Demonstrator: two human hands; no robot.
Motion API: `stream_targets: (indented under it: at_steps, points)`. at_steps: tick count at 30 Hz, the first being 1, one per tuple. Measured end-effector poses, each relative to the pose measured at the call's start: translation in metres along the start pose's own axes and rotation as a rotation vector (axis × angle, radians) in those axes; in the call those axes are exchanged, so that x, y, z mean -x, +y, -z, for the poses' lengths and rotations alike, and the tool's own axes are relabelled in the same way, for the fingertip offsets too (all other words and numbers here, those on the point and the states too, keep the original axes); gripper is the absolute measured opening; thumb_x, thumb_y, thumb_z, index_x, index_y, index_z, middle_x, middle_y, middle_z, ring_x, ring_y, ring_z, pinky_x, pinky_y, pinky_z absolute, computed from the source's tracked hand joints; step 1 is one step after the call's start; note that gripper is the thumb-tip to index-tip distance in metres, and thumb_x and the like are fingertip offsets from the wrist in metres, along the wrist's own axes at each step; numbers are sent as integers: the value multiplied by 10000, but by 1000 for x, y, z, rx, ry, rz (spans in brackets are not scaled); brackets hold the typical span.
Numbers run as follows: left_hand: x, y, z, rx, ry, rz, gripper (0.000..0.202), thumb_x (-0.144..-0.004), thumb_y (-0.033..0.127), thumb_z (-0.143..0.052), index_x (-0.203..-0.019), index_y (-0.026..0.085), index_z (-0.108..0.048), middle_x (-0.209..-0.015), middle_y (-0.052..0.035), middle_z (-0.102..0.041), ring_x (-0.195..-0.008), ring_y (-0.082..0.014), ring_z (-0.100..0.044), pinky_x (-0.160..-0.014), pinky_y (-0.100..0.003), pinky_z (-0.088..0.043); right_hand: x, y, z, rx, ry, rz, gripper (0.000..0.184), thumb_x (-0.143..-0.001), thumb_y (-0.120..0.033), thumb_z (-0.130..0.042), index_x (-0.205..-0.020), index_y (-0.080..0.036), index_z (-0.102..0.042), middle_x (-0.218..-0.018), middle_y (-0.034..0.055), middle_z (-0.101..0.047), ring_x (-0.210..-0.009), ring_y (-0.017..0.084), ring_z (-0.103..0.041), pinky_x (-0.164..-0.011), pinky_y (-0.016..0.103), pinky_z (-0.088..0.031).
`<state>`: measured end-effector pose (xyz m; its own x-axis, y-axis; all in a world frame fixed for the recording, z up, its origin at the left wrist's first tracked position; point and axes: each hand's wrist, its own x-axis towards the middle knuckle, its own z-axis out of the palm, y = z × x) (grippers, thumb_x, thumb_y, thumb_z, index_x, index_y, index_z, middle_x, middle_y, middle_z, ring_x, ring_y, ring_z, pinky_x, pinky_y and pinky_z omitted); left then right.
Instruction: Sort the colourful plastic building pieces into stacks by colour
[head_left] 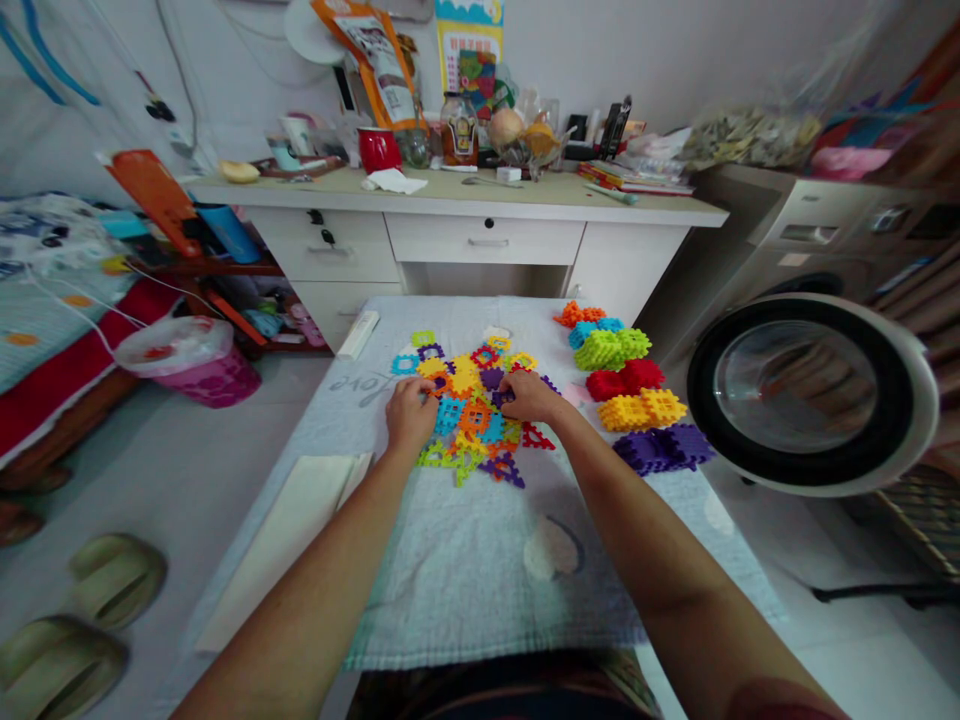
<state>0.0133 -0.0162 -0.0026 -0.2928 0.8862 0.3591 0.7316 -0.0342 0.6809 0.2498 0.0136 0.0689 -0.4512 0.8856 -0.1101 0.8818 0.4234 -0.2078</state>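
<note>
A loose pile of colourful notched plastic building pieces (463,376) lies mid-table on a pale cloth. At its left edge is my left hand (411,415), fingers curled in beside purple and orange pieces; what they pinch is too small to make out. On the opposite side, my right hand (534,395) has its fingers closed on a purple building piece (498,397), partly hidden by them. Along the table's right side stand sorted rows of like pieces: orange (581,313), blue (595,331), green (611,348), red (625,379), yellow (643,409) and purple (664,449).
A folded white board (289,535) lies at the table's left front, and a small white box (359,335) at its far left corner. Behind stands a cluttered white desk (480,240). A washing machine's open round door (810,395) is close on the right.
</note>
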Motion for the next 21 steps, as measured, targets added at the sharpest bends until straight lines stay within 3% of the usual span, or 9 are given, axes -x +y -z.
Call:
stream_targets:
  at_steps: [4, 8, 13, 17, 21]
  points:
    - [1, 2, 1, -1, -3, 14, 198, -760, 168, -566, -914, 247, -662, -1095, -48, -664, -1142, -229, -616, -1049, -371, -447, 3, -1, 1, -4, 2, 9, 401, -755, -254, -706, -1147, -172, -674, -1127, 120, -692, -1015, 264, -622, -838, 311, -454]
    - [1, 2, 1, -5, -3, 14, 188, -764, 172, -566, -906, 249, -662, -1094, -51, -664, -1143, -232, -616, -1053, -373, -445, 12, -2, 2, -17, 126, 28, 504, -768, -300, -723, -1238, -142, -638, -1170, 151, -623, -1101, 279, -550, -954, 362, -419]
    - [0, 1, 1, -7, -5, 12, 189, -764, 177, -566, -909, 250, -663, -1089, -49, -662, -1140, -232, -615, -1061, -371, -444, 47, 2, 17, -125, 242, 64, 547, -782, -280, -733, -1296, -163, -590, -1199, 132, -580, -1101, 265, -520, -981, 380, -407]
    - [0, 1, 1, -7, -7, 6, 189, -759, 178, -568, -907, 241, -666, -1098, -59, -660, -1126, -239, -619, -1059, -379, -445, 92, 25, 41, -126, 231, 133, 546, -780, -256, -744, -1299, -198, -588, -1196, 117, -596, -1098, 274, -539, -995, 407, -412]
    - [0, 0, 1, -19, -13, 9, 184, -761, 181, -569, -904, 240, -668, -1099, -63, -663, -1124, -244, -615, -1064, -393, -441, 139, 65, 63, -44, 157, 156, 528, -781, -271, -740, -1292, -256, -606, -1264, 103, -604, -1182, 291, -538, -1035, 437, -399]
